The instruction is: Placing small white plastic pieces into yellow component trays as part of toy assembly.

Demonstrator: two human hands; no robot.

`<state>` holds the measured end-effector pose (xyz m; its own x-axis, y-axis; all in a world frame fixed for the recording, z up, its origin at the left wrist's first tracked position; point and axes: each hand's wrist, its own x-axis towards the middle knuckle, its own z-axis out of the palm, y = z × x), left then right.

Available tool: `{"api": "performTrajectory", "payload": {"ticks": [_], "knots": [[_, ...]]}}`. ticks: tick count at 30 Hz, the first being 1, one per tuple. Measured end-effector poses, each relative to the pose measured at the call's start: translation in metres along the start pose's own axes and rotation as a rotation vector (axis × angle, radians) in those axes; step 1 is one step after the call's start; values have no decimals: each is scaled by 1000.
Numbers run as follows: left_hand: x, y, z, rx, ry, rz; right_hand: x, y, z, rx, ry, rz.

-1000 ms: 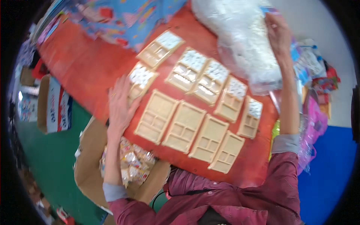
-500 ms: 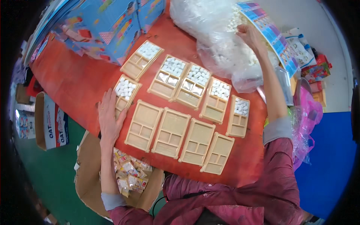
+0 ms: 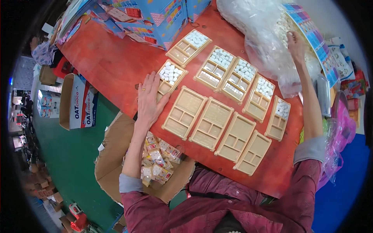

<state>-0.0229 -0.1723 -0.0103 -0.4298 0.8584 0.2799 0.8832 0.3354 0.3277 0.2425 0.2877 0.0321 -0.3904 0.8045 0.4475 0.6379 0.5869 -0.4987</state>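
Note:
My left hand (image 3: 151,99) lies flat with its fingers stretched out. It rests over the lower part of a small beige compartment tray (image 3: 171,74) whose top section holds white cube-like pieces. My right hand (image 3: 297,46) is reaching into a large clear plastic bag (image 3: 268,35) at the far right. Its fingers are curled in among loose white pieces (image 3: 283,29); what they hold, if anything, is hidden. In the back row, several more beige trays (image 3: 232,91) have white pieces in their top sections. Several trays without pieces (image 3: 185,112) form the nearer row.
Blue printed boxes (image 3: 155,19) stand at the back left of the red table (image 3: 105,58). Below its near edge, an open cardboard box (image 3: 112,167) contains small wrapped packets (image 3: 157,159). A colourful printed sheet (image 3: 314,40) and a pink plastic bag (image 3: 342,120) are at the right.
The view has swung, so everything appears farther right. My left hand stays on the same tray; my right hand remains at the white pieces in the bag, fingers curled.

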Motion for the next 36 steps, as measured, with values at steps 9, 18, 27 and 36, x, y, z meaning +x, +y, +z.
{"api": "performTrajectory", "payload": {"ticks": [9,18,27,36], "knots": [[-4,-5,3,-9,36,20,11,4,-50,2031,-65,1051],[2,2,6,-45,64,76,-22,-13,-61,2314,-392,1021],[2,-2,8,-37,104,90,-60,-18,-68,2184,-505,874],[-2,4,2,-54,127,103,-106,-63,-84,1965,-559,913]]}}
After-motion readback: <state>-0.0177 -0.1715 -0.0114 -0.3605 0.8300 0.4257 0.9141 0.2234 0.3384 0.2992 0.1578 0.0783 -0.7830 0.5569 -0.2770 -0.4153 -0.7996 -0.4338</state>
